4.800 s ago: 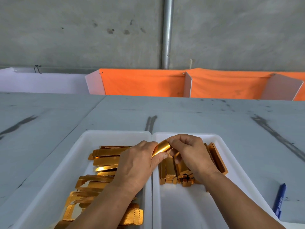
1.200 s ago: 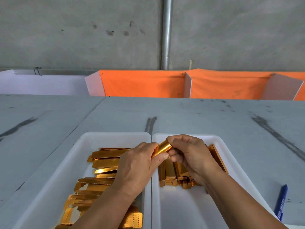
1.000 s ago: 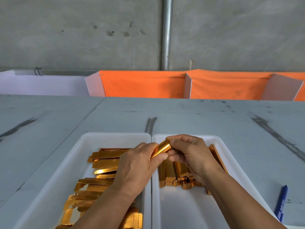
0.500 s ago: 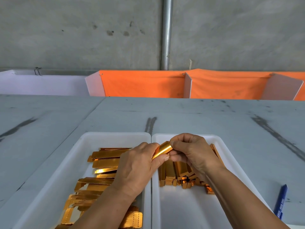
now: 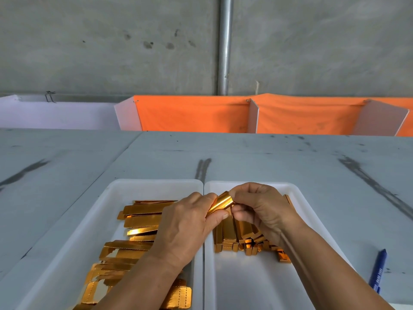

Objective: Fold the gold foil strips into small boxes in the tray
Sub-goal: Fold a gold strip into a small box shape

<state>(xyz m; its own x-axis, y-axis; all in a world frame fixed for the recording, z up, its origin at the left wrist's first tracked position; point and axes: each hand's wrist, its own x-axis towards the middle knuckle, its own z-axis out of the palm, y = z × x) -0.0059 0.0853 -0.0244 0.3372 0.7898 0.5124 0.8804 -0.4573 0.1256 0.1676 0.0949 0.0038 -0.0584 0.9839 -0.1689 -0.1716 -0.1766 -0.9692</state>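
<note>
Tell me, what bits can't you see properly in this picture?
Head view only:
- Gold piece: ends covered by the left hand and right hand; fold stage unclear.
- Flat strips in the left tray: some under the left hand, some cut by the bottom edge.
- Folded boxes in the right tray: partly behind the right hand.
- Blue pen: lettering too small to read.

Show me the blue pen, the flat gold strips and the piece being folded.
blue pen (image 5: pixel 378 271), head view, barrel middle.
flat gold strips (image 5: pixel 143 221), head view, one strip's face.
piece being folded (image 5: pixel 221 202), head view, shiny curved face.
</note>
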